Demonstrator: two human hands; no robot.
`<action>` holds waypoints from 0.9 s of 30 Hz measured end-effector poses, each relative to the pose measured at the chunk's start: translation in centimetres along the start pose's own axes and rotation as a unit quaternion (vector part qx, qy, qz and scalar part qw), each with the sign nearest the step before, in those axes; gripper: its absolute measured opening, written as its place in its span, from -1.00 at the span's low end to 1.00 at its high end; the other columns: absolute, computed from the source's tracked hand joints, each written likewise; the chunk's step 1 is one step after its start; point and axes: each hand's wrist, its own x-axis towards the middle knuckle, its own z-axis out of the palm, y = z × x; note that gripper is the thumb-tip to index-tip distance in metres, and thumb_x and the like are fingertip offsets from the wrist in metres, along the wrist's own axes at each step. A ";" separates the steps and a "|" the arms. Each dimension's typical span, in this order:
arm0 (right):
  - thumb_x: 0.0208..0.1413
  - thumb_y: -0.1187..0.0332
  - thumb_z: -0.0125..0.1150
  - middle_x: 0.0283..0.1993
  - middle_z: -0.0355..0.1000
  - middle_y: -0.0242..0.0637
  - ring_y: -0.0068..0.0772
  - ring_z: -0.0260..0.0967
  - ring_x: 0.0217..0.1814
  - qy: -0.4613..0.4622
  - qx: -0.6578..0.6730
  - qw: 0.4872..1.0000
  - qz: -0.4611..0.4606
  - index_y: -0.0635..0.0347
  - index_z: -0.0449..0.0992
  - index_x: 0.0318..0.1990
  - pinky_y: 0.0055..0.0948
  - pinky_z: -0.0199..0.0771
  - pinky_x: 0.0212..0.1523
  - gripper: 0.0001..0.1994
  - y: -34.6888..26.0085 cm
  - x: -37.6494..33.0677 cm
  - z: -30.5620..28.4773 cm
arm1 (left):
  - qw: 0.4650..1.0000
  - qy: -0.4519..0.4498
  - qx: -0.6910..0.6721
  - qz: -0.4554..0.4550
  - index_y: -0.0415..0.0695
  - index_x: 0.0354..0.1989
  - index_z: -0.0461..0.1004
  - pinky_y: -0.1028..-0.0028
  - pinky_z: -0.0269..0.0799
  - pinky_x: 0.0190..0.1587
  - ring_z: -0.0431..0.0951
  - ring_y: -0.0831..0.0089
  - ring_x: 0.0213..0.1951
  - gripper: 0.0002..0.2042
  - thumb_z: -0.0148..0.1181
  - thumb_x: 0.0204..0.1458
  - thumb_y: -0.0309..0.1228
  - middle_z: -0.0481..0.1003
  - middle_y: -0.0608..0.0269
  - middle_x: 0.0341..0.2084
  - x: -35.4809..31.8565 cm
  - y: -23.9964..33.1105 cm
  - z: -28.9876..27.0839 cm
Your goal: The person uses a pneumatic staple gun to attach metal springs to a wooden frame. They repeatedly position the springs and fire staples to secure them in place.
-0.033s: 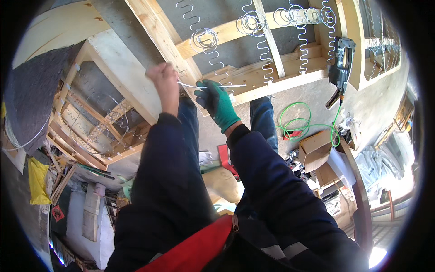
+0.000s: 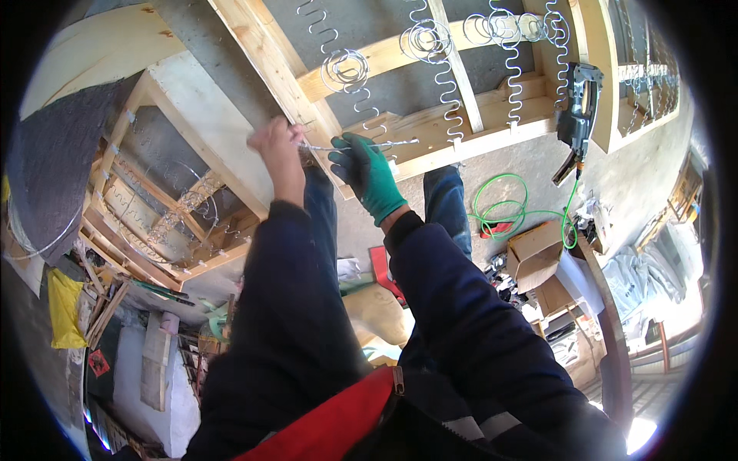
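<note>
From where I stand I count two hands: one bare left hand (image 2: 278, 150) and one gloved right hand (image 2: 374, 178). There is one pale cord (image 2: 400, 143), one black air tool (image 2: 579, 107) and one green hose (image 2: 546, 213). I make it three wooden frames (image 2: 492, 140), the middle one strung with four zigzag springs (image 2: 513, 84); its coil springs (image 2: 344, 71) overlap, at least four. Also two denim legs (image 2: 447, 207) and one yellow bag (image 2: 64, 307).

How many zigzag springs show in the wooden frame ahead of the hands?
4: leftmost spring above the gloved right hand, second spring and third spring mid-row, fourth spring by the black tool, which may hide more.
</note>
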 end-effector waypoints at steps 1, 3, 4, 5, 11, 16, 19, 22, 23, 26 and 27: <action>0.44 0.29 0.20 0.09 0.60 -0.13 -0.20 0.64 0.03 -0.011 0.007 1.000 0.002 0.22 0.51 0.16 -0.20 0.73 0.08 -0.73 0.1 0.4 0.0 | 0.986 0.075 -0.112 -0.098 -0.34 0.01 0.27 0.24 0.61 0.06 0.60 0.16 0.02 -0.71 0.20 0.32 -0.40 0.42 -0.08 -0.06 -0.8 -1.0 -0.6; 0.43 0.29 0.21 0.10 0.59 -0.10 -0.18 0.65 0.03 -0.008 0.011 1.000 -0.003 0.23 0.49 0.18 -0.22 0.73 0.07 -0.70 0.4 0.9 0.1 | 0.966 0.069 -0.207 -0.142 -0.43 0.03 0.30 0.20 0.57 0.23 0.59 0.03 0.12 -0.70 0.08 0.40 -0.36 0.43 -0.10 -0.11 -2.4 -2.7 -2.0; 0.43 0.29 0.22 0.09 0.59 -0.06 -0.14 0.65 0.02 0.006 0.005 1.000 0.010 0.25 0.48 0.18 -0.21 0.73 0.07 -0.69 0.5 0.9 0.0 | 0.948 0.045 -0.266 -0.172 -0.45 0.02 0.35 0.18 0.60 0.08 0.59 0.07 0.01 -0.66 -0.03 0.46 -0.30 0.46 -0.04 -0.16 -3.1 -3.6 -2.2; 0.42 0.29 0.22 0.08 0.59 -0.07 -0.14 0.65 0.03 -0.006 -0.017 1.000 0.015 0.26 0.48 0.19 -0.22 0.72 0.07 -0.69 0.6 0.8 0.0 | 0.942 0.036 -0.277 -0.188 -0.40 -0.01 0.36 0.18 0.59 0.02 0.57 0.11 -0.07 -0.67 -0.04 0.46 -0.27 0.47 0.00 -0.19 -3.6 -4.3 -2.3; 0.43 0.27 0.18 -0.14 0.65 -0.18 -0.35 0.65 -0.23 -0.058 -0.245 0.966 -0.050 0.33 0.59 0.06 -0.39 0.74 -0.18 -0.72 -0.9 -0.5 -1.4 | 0.979 -0.064 -0.144 -0.128 -0.05 -0.32 0.25 0.22 0.42 -0.35 0.23 0.46 -0.58 -0.69 -0.01 0.46 -0.16 0.30 0.36 -0.54 -3.7 -3.4 -1.6; 0.37 0.27 0.28 -0.02 0.63 -0.13 -0.29 0.67 -0.10 0.006 -0.193 0.981 0.024 0.39 0.57 0.11 -0.31 0.75 -0.12 -0.66 -2.7 0.6 -1.7 | 0.982 -0.179 0.014 -0.054 -0.04 -0.30 0.25 0.41 0.33 -0.50 0.20 0.57 -0.63 -0.69 -0.15 0.52 -0.17 0.21 0.43 -0.63 -3.1 -1.6 0.9; 0.38 0.26 0.25 -0.03 0.63 -0.10 -0.27 0.67 -0.10 0.019 -0.217 0.976 0.005 0.38 0.57 0.11 -0.29 0.77 -0.12 -0.66 -3.1 1.4 -2.0 | 0.981 -0.177 0.060 -0.040 -0.05 -0.31 0.24 0.40 0.35 -0.50 0.22 0.57 -0.63 -0.69 -0.16 0.53 -0.18 0.22 0.42 -0.63 -3.3 -2.3 1.5; 0.40 0.31 0.18 -0.12 0.64 -0.09 -0.28 0.67 -0.21 0.011 -0.215 0.976 -0.020 0.38 0.56 0.04 -0.30 0.79 -0.19 -0.73 -2.8 1.9 -2.7 | 0.977 -0.186 0.103 -0.007 -0.04 -0.32 0.24 0.42 0.34 -0.51 0.22 0.57 -0.63 -0.69 -0.18 0.53 -0.21 0.19 0.43 -0.63 -2.6 -3.5 1.5; 0.40 0.34 0.14 -0.16 0.65 -0.10 -0.29 0.67 -0.26 0.019 -0.218 0.976 -0.022 0.39 0.55 0.02 -0.32 0.80 -0.23 -0.75 -2.7 2.1 -2.9 | 0.973 -0.200 0.115 -0.001 -0.05 -0.32 0.24 0.43 0.34 -0.52 0.21 0.58 -0.64 -0.69 -0.18 0.53 -0.21 0.19 0.43 -0.64 -2.1 -3.8 1.5; 0.42 0.25 0.19 -0.17 0.64 -0.12 -0.30 0.67 -0.27 0.022 -0.204 0.979 -0.008 0.36 0.55 0.01 -0.33 0.78 -0.24 -0.71 -2.3 2.5 -3.6 | 0.964 -0.238 0.082 -0.087 -0.04 -0.24 0.25 0.39 0.37 -0.47 0.25 0.57 -0.58 -0.74 -0.17 0.53 -0.22 0.23 0.40 -0.57 -0.1 -3.9 1.1; 0.43 0.21 0.20 -0.18 0.64 -0.14 -0.31 0.66 -0.29 0.016 -0.203 0.979 0.013 0.34 0.56 0.01 -0.34 0.77 -0.25 -0.69 -2.4 2.6 -3.8 | 0.962 -0.249 0.038 -0.103 -0.03 -0.21 0.26 0.36 0.39 -0.45 0.26 0.56 -0.55 -0.77 -0.16 0.53 -0.22 0.25 0.39 -0.54 0.2 -3.9 1.0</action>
